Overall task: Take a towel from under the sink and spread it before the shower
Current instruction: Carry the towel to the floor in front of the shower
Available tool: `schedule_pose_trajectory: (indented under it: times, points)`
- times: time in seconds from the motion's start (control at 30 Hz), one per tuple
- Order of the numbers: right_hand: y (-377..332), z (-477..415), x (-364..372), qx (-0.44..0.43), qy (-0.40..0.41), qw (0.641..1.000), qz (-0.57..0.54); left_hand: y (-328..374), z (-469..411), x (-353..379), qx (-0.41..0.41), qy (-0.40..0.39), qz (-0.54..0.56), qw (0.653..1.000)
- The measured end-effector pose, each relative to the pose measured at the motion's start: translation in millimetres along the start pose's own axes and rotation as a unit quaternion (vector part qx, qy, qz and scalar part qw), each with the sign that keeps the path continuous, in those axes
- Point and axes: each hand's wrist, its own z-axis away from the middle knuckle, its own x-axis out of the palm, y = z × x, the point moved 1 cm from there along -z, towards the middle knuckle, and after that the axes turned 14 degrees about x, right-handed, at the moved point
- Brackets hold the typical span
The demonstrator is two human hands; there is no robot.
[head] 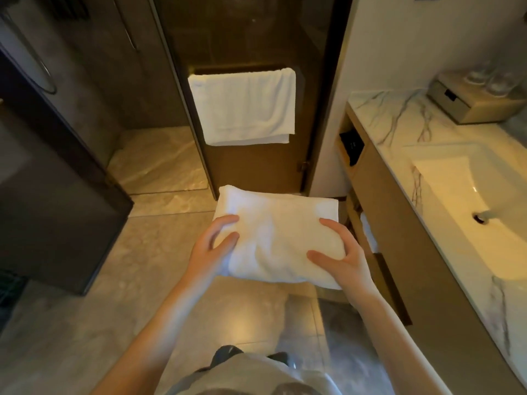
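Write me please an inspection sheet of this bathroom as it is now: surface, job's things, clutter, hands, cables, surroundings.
Surface: glossy beige marble floor tiles, bare where visible.
Job's things: folded white terry towel, held above the floor, not yet spread.
Clutter: small beige box with upturned clear glasses on the white veined marble counter.
Hands: left hand and right hand each grip a near corner of the folded towel.
Cables: nothing seen.
Surroundings: second white towel hanging on the dark glass shower door; white rectangular sink at right; open wooden vanity shelf below it.
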Motion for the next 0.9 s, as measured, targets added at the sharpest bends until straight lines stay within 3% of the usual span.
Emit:
schedule_pose_trajectory:
  times: [0.43,0.9]
  points:
    - [10.6,65.9,157.3,-0.006,-0.024,0.997,0.080,-27.5,103.3,-158.0,-0.012,0.050,0.005,0.999]
    - [35.2,188.8,358.3,0.029,-0.129,0.990,0.041,-46.6,260.4,-356.6,-0.073,0.106,-0.021,0.992]
